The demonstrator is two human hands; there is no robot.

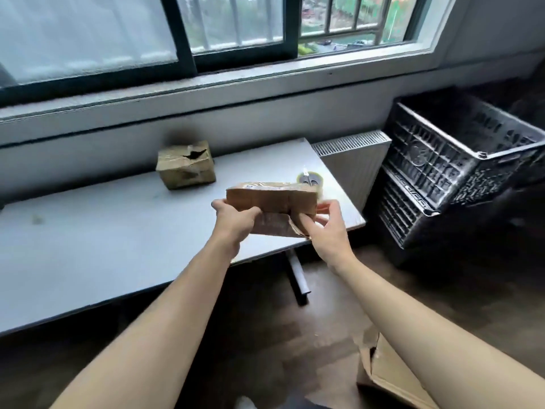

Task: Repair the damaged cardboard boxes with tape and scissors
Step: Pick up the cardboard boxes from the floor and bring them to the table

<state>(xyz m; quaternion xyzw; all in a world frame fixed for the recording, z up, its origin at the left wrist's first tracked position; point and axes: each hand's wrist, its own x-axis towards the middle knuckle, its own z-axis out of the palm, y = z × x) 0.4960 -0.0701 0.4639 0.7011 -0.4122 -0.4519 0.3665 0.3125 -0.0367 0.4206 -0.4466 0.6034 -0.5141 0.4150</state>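
Both hands are holding a flat cardboard box [271, 199] in the air above the right end of the counter [118, 231], near its front edge. The left hand [234, 221] is gripping the box at its left end, with the fingers curled under the lower face and the thumb lying along the near side. The right hand [327, 231] is gripping the right end: the thumb is pressing on the near face close to a torn flap at the lower right corner, and the remaining fingers [324, 208] are wrapping around the right edge. The box is sitting between the two hands, tilted slightly, with its long side running left to right.

A roll of tape [311, 180] is lying on the counter just behind the held box, partly hidden by it, and a pair of scissors [308, 175] is resting across the roll. A second cardboard box [185, 165], with a ragged hole in its top, is standing on the counter well to the left and nearer the wall. Black plastic crates [448, 160] are stacked on the floor to the right of the counter, beside a radiator [354, 160]. A piece of loose cardboard [386, 376] is lying on the floor at the lower right
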